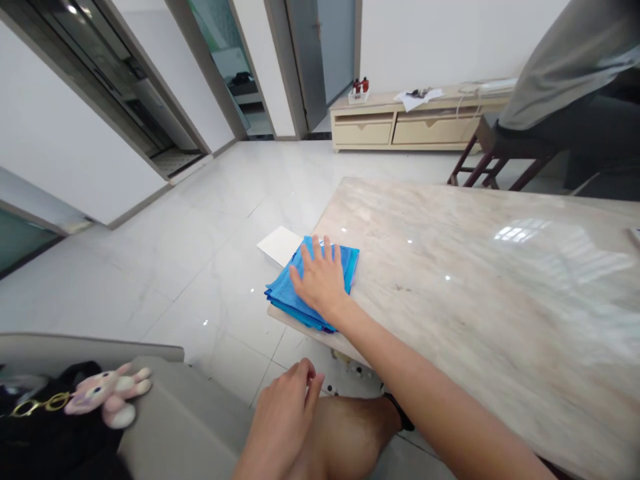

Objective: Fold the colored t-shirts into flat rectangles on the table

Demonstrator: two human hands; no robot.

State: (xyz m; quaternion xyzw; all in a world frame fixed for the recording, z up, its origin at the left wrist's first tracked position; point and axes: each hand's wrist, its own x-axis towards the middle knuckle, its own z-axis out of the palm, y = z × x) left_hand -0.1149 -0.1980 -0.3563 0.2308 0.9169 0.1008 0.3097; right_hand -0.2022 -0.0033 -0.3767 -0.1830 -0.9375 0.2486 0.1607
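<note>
Blue stack [287, 288]: thin folded sheets, fabric-looking, lighter and darker blues, edges not quite flush. Sits at the near left corner of the marble-look counter [450, 313], right up to the edge. Right hand [323, 277] flat on top, palm down, fingers spread; grip wide, nothing clasped that I can see. White panel [280, 245] juts out past the counter edge next to the stack; can't tell from here if it runs underneath. Left hand [286, 400] over the person's bare leg [350, 430], off the counter, fingers loosely curled; can't tell if that grip has anything in it. To the left, grey sofa [175, 407] with a pink plush toy [107, 395]. Across the room, low cabinet [363, 132] carrying a white basket [359, 98]. Someone in a grey top [555, 63] sits on a dark stool [520, 145], far right.
</note>
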